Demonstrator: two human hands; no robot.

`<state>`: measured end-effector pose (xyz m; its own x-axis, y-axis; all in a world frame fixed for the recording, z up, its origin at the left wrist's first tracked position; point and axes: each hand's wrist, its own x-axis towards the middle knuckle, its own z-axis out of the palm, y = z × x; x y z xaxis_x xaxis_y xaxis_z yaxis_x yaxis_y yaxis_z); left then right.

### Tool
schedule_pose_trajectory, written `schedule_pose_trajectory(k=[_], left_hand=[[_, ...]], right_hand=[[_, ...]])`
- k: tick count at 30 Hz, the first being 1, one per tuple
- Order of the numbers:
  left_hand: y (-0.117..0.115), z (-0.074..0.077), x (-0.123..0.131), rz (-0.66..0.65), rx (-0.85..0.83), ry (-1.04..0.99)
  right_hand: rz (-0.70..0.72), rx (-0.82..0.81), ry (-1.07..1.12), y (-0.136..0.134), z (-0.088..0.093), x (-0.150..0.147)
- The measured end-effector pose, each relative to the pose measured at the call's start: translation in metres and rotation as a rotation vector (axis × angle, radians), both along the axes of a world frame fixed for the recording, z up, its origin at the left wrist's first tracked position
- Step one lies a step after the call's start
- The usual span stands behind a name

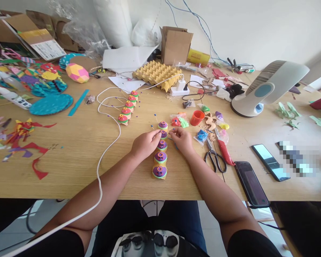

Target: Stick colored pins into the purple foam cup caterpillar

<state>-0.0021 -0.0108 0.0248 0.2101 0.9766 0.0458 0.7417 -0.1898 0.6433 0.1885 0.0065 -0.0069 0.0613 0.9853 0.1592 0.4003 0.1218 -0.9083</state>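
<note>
A row of purple-topped egg-carton cups (160, 157), a caterpillar-like craft, runs from the table's front edge away from me. My left hand (146, 143) is closed, fingertips pinching the left side of the second cup from the far end (163, 134). My right hand (181, 139) is closed too, pinching at that cup's right side; what its fingers hold is too small to name. The farthest cup (162, 125) carries thin pins with blue heads. A second row of red-topped cups (128, 107) lies further back on the left.
Scissors (215, 157) and a red cutter (224, 150) lie right of my hands, then two phones (251, 184). A white cable (104, 150) loops on the left. An orange cup (197, 117), small bead bags, a fan (267, 89), an egg tray (157, 73), boxes and foam scraps surround.
</note>
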Motion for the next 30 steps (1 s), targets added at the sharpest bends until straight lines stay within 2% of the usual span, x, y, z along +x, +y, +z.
schedule_pose_trajectory(k=[24, 27, 30], left_hand=[[0.0011, -0.0016, -0.0011, 0.010, 0.017, -0.003], [0.0005, -0.0017, -0.0012, 0.022, 0.057, -0.027], [-0.0020, 0.0010, -0.0018, 0.048, 0.125, -0.053]], right_hand=[[0.065, -0.047, 0.127, -0.0024, 0.0034, 0.0016], [0.042, -0.039, 0.195, -0.0018, 0.0040, 0.0036], [-0.048, -0.042, 0.260, -0.0016, 0.0076, 0.0077]])
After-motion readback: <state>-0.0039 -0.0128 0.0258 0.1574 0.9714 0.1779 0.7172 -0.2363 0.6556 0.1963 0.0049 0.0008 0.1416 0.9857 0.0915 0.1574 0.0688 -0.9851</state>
